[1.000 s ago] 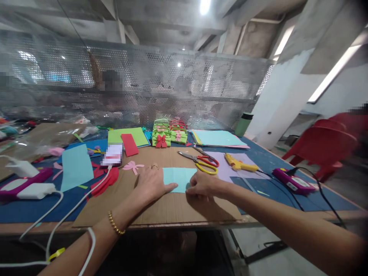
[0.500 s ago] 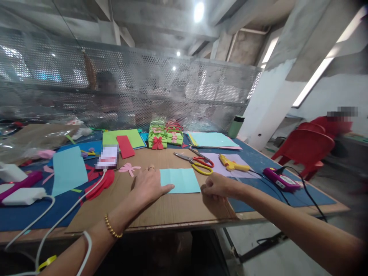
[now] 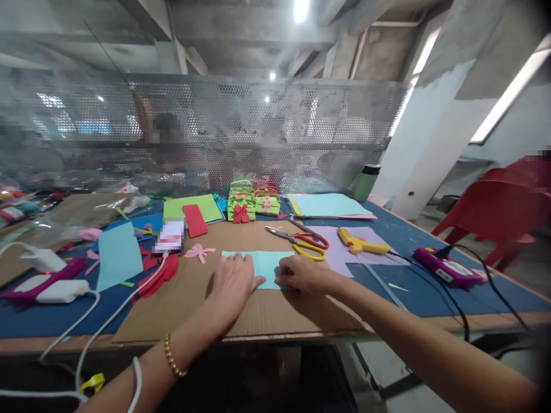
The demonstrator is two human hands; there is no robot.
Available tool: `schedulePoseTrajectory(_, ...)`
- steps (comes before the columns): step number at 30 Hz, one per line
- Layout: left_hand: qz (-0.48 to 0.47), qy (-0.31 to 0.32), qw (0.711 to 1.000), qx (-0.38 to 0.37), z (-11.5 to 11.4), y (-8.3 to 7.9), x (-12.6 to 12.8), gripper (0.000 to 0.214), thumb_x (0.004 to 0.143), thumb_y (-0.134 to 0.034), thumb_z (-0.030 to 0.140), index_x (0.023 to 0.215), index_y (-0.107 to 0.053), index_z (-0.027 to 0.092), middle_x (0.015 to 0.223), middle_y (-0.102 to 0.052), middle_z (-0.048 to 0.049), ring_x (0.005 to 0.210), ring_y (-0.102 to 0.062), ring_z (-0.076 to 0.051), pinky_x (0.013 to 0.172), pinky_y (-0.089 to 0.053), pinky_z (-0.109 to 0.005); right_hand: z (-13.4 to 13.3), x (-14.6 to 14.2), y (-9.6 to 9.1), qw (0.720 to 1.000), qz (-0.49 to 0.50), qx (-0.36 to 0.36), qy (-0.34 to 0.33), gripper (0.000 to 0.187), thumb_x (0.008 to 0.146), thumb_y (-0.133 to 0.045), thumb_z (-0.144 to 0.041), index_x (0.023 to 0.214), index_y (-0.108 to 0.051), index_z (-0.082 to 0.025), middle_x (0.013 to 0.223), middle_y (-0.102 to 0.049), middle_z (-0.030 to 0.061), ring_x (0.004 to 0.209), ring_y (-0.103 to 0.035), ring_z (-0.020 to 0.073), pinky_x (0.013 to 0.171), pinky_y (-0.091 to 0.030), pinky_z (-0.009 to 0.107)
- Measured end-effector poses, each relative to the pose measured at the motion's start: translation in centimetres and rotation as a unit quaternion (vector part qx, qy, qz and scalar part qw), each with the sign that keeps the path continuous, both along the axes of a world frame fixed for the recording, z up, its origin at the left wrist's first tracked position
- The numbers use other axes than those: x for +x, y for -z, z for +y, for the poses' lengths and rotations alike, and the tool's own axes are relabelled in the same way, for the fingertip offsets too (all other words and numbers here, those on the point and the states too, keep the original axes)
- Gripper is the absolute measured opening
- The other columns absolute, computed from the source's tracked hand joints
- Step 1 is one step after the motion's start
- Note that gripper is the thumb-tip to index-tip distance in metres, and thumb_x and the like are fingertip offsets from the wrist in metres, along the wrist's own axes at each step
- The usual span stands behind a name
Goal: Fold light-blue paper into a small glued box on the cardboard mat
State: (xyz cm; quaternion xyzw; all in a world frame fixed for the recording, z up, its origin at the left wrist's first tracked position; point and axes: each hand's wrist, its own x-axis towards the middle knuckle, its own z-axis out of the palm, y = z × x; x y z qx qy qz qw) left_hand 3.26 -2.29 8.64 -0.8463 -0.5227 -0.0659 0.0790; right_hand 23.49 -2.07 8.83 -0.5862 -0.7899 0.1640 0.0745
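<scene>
A light blue paper sheet (image 3: 270,263) lies on a brown cardboard board (image 3: 267,312) at the table's near edge. My left hand (image 3: 235,278) rests flat on the sheet's left part, fingers stretched out, a ring on one finger and a bead bracelet at the wrist. My right hand (image 3: 301,274) is curled at the sheet's lower right edge, fingertips pinched on the paper. The two hands are nearly touching over the sheet.
Red-and-yellow scissors (image 3: 301,241), a yellow glue gun (image 3: 359,244) and a purple device (image 3: 447,269) with a black cable lie to the right. Green paper baskets (image 3: 252,203) and stacked coloured sheets (image 3: 329,205) stand behind. White chargers (image 3: 51,287) are left, a red chair (image 3: 495,212) right.
My right hand drew off to the right, then came back to the sheet's edge. The sheet now reaches further left, and my left hand lies on top of it.
</scene>
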Motion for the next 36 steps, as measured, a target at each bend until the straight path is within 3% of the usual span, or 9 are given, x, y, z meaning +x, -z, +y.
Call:
schedulePoseTrajectory(4, 0.003, 0.001, 0.998, -0.055, -1.4, 0.2, 1.2, 0.025, 0.099, -0.041, 0.029, 0.108, -0.06, 0.015, 0.099, -0.07, -0.0139, 0.087, -0.069, -0.03, 0.07, -0.046, -0.037, 0.2, 0.4, 0.2, 1.0, -0.014, 0.007, -0.01, 0.02, 0.081, -0.066, -0.038, 0.079, -0.069, -0.018, 0.068, -0.068, 0.0018, 0.059, -0.057, 0.0135, 0.051, -0.03, 0.023)
schedulePoseTrajectory(11, -0.021, -0.013, 0.997, -0.077, -1.9, -0.4, 1.3, 0.044, 0.095, -0.044, 0.055, 0.103, -0.062, 0.016, 0.104, -0.068, -0.0143, 0.097, -0.066, -0.032, 0.077, -0.047, -0.038, -0.7, 0.0, -0.2, 0.998, -0.044, 0.043, -0.012, 0.017, 0.086, -0.06, -0.032, 0.086, -0.071, -0.019, 0.08, -0.072, 0.0052, 0.072, -0.062, 0.0163, 0.057, -0.03, 0.024)
schedulePoseTrajectory(17, -0.015, 0.019, 0.991, -0.134, -1.2, -1.3, 0.7, 0.039, 0.094, -0.048, 0.051, 0.1, -0.063, 0.016, 0.105, -0.069, -0.0139, 0.1, -0.065, -0.032, 0.076, -0.046, -0.037, -0.4, 0.0, 0.1, 0.997, -0.054, 0.046, -0.012, 0.019, 0.087, -0.06, -0.036, 0.085, -0.069, -0.019, 0.079, -0.072, 0.0054, 0.07, -0.061, 0.0164, 0.055, -0.028, 0.025)
schedulePoseTrajectory(28, -0.047, -0.022, 0.981, -0.19, 0.4, -0.7, -3.5, 0.03, 0.088, -0.05, 0.047, 0.085, -0.059, 0.019, 0.091, -0.069, -0.0072, 0.081, -0.064, -0.023, 0.062, -0.041, -0.03, -1.1, -0.4, -0.6, 0.997, -0.061, 0.052, 0.008, 0.019, 0.087, -0.059, -0.034, 0.079, -0.066, -0.019, 0.075, -0.068, 0.004, 0.066, -0.057, 0.0152, 0.054, -0.026, 0.025)
schedulePoseTrajectory(36, -0.027, -0.04, 0.979, -0.197, 0.6, -2.0, -6.9, 0.024, 0.084, -0.051, 0.041, 0.077, -0.059, 0.02, 0.081, -0.067, -0.005, 0.072, -0.061, -0.02, 0.059, -0.038, -0.029, -0.8, -0.2, -0.3, 0.996, -0.061, 0.058, -0.001, 0.02, 0.087, -0.056, -0.034, 0.077, -0.064, -0.018, 0.075, -0.066, 0.0038, 0.066, -0.054, 0.0148, 0.056, -0.026, 0.026)
